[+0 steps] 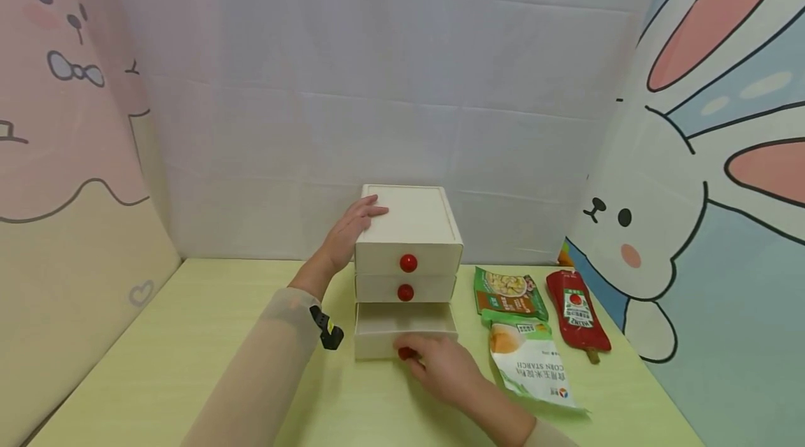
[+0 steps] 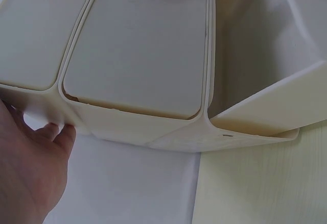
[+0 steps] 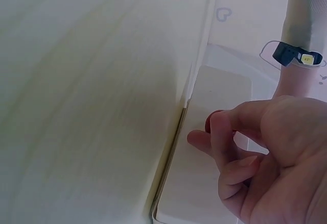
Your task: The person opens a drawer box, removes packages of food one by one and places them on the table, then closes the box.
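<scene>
A white three-drawer cabinet (image 1: 411, 216) with round red knobs stands at the back of the table. Its bottom drawer (image 1: 377, 346) is pulled out, and the part of its inside that shows holds nothing. The right hand (image 1: 443, 367) pinches the red knob (image 3: 208, 122) of that drawer between thumb and fingers. At the cabinet's upper left, the left hand (image 1: 346, 234) rests against the side and top edge with fingers extended. In the left wrist view, the left hand (image 2: 36, 168) touches the cabinet's side wall, and the open drawer (image 2: 271, 96) shows at right.
Right of the cabinet lie a green food packet (image 1: 509, 293), a white and green corn starch bag (image 1: 531, 360) and a red Heinz ketchup pouch (image 1: 575, 311). A white curtain (image 1: 402, 84) hangs behind the table (image 1: 189, 335), with cartoon-printed panels at both sides.
</scene>
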### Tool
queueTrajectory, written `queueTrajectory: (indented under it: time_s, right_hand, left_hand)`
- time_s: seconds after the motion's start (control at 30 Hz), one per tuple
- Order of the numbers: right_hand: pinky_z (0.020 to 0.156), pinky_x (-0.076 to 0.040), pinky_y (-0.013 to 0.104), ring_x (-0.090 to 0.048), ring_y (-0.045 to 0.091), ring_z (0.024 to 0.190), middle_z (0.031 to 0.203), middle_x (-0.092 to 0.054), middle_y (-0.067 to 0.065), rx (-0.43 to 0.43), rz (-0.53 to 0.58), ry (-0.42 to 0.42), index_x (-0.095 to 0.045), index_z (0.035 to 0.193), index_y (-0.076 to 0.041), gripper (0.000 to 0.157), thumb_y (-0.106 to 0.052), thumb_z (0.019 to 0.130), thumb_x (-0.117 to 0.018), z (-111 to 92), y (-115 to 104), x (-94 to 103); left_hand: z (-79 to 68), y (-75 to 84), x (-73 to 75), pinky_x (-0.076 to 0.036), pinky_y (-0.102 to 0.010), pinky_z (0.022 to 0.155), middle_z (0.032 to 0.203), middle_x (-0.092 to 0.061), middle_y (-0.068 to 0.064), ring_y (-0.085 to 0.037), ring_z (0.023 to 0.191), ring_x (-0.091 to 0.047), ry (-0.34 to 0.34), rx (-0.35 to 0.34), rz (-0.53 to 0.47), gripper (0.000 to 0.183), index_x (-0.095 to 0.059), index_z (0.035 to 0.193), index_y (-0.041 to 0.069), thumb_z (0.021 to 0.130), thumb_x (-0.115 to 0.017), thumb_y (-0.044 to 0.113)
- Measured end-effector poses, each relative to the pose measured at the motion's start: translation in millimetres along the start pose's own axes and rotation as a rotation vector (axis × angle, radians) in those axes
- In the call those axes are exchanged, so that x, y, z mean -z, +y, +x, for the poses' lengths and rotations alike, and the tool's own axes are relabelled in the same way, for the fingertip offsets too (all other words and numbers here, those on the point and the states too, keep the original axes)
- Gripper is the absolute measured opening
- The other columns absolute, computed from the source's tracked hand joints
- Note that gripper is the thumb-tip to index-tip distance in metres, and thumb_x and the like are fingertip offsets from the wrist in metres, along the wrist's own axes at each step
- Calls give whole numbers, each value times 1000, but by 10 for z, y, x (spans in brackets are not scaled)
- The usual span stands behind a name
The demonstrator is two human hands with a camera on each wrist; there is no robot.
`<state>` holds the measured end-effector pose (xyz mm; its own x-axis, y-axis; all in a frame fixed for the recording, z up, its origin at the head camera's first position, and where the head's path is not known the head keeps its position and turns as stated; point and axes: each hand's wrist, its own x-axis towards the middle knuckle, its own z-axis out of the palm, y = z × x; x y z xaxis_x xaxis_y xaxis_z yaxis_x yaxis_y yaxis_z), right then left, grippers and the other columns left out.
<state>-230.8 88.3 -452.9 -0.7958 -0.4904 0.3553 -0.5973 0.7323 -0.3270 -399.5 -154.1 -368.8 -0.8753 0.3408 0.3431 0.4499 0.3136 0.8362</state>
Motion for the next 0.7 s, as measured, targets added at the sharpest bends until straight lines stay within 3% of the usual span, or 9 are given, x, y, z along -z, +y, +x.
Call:
queueTrajectory:
  time_s: [0.5,0.7]
  right_hand:
    - [70,-60,33,-73,10,84,107,-83,-4,-71,24,-24,-80,120,-21,23,-10,100,-77,154,80,-70]
    - [70,-61,38,-75,18,86,114,-83,1,-114,26,-15,-78,127,-19,30,-9,100,-77,188,76,-92]
  left_hand:
    - [-3,0,-6,-10,-69,136,184,-23,0,-30,173,-11,-4,1,-6,55,-59,157,10,116,-28,29]
    - [-5,2,-6,-10,-69,136,184,-24,-2,-32,173,-10,0,-12,-8,54,-60,156,9,116,-29,28]
